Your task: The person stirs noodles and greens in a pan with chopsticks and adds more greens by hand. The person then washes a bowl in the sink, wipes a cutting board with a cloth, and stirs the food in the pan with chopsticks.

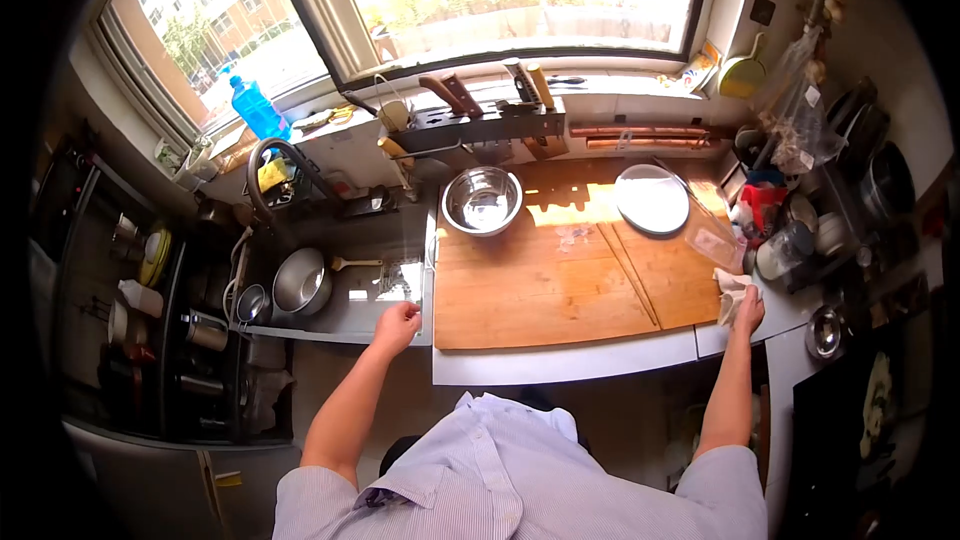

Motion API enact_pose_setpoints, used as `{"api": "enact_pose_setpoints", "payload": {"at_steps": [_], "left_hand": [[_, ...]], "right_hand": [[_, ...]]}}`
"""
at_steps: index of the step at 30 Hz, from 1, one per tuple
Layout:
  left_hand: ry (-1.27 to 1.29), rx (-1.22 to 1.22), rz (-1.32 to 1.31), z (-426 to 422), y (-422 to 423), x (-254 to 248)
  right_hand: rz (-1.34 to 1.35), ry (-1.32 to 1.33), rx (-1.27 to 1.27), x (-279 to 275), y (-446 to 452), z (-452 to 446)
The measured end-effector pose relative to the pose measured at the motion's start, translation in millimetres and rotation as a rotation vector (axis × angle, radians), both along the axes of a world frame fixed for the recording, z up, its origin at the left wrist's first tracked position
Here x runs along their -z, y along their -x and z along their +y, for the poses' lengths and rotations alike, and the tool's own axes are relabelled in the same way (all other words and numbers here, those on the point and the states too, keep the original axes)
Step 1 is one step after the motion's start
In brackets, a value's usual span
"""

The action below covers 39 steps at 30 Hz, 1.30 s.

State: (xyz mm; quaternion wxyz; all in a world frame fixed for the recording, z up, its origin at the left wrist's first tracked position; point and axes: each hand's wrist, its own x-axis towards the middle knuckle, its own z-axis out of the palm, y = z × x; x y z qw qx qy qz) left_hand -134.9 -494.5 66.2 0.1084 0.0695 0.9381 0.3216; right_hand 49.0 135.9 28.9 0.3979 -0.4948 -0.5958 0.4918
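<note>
My left hand hovers by the front right edge of the sink, its fingers curled closed and nothing showing in them. At the right end of the large wooden board, my right hand grips a pale, crumpled cloth. A pair of long chopsticks lies on the board to the left of the cloth. Behind them is a round white plate, with a clear plastic container near its right side. A shiny metal bowl stands at the board's back left corner.
Inside the sink are a steel basin, a small strainer and a wooden-handled utensil. A knife rack lines the wall under the window. Jars and a small metal bowl crowd the right counter.
</note>
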Motion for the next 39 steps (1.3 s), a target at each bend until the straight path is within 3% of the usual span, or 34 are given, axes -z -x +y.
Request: {"api": "enact_pose_setpoints", "payload": {"at_steps": [1, 4, 5, 7, 9, 10, 12, 16, 19, 22, 24, 26, 28, 29, 30, 32, 33, 35, 36, 38, 39], "left_hand": [[-0.036, 0.005, -0.012, -0.6, -1.9, 6.1], [-0.101, 0.018, -0.025, 5.0, -11.8, 3.3], [-0.126, 0.054, -0.029, 8.0, -15.7, -0.5], [-0.146, 0.038, -0.05, 11.3, -20.6, -0.6], [-0.233, 0.049, -0.093, 10.3, -22.2, 11.0], [-0.237, 0.036, -0.086, 11.8, -25.3, 10.7], [-0.283, 0.069, -0.097, 15.4, -32.9, 5.2], [-0.317, 0.05, -0.184, 17.8, -51.0, 1.5], [-0.427, 0.009, -0.299, 19.7, -66.4, -8.3], [-0.518, 0.016, -0.464, 24.4, -75.5, -10.0], [-0.708, -0.207, -0.568, 34.9, -75.9, -5.2], [-0.691, -0.176, -0.628, 49.3, -72.0, -8.0], [-0.953, -0.371, -0.661, 73.9, -70.6, -25.5], [-1.302, -0.176, -0.767, 82.5, -66.9, -29.7], [-1.429, -0.18, -0.84, 87.5, -62.1, -29.4], [-1.5, -0.128, -0.618, 112.6, -47.9, -22.9], [-1.366, -0.127, -0.527, 119.5, -47.1, -29.5], [-1.333, -0.118, -0.631, 127.2, -49.4, -38.3], [-1.308, -0.129, -0.718, 126.5, -52.8, -41.0], [-1.26, -0.137, -0.883, 129.8, -51.7, -45.6], [-1.234, -0.146, -0.965, 130.7, -51.3, -46.4]], "right_hand": [[0.109, 0.042, -0.089, -12.8, 7.7, -10.2], [0.106, -0.339, -0.238, -63.4, 32.3, -71.0], [0.116, -0.341, -0.261, -67.1, 43.5, -91.7], [-0.227, -0.855, -0.377, -74.2, 61.4, -134.8], [-0.309, -0.776, -0.697, -78.3, 77.0, -198.7], [-0.431, -0.75, -0.954, -63.5, 81.9, -219.0], [-0.463, -0.829, -1.196, -15.4, 87.9, -252.0], [-0.568, -0.828, -1.217, 33.5, 111.8, -295.0], [-0.526, -0.995, -0.931, 66.3, 116.5, -321.8], [-0.362, -1.019, -1.126, 85.0, 109.6, -329.4], [-0.177, -0.594, -1.22, 54.1, 102.7, -348.9], [-0.025, 0.323, -1.33, 29.0, 105.5, -368.6], [0.354, 0.757, -1.368, -9.7, 97.1, -393.0], [0.469, 1.062, -1.379, -42.3, 91.9, -404.4], [0.6, 1.363, -1.377, -63.4, 89.3, -415.2], [0.853, 1.35, -1.332, -58.7, 98.6, -427.4], [0.867, 1.341, -1.305, -57.6, 97.0, -431.6], [0.668, 0.994, -1.261, -67.1, 91.4, -439.2], [0.668, 1.004, -1.258, -59.1, 87.2, -444.9], [0.491, 0.248, -1.311, -52.5, 85.9, -445.9], [0.456, 0.101, -1.357, -46.9, 81.1, -440.7]]}}
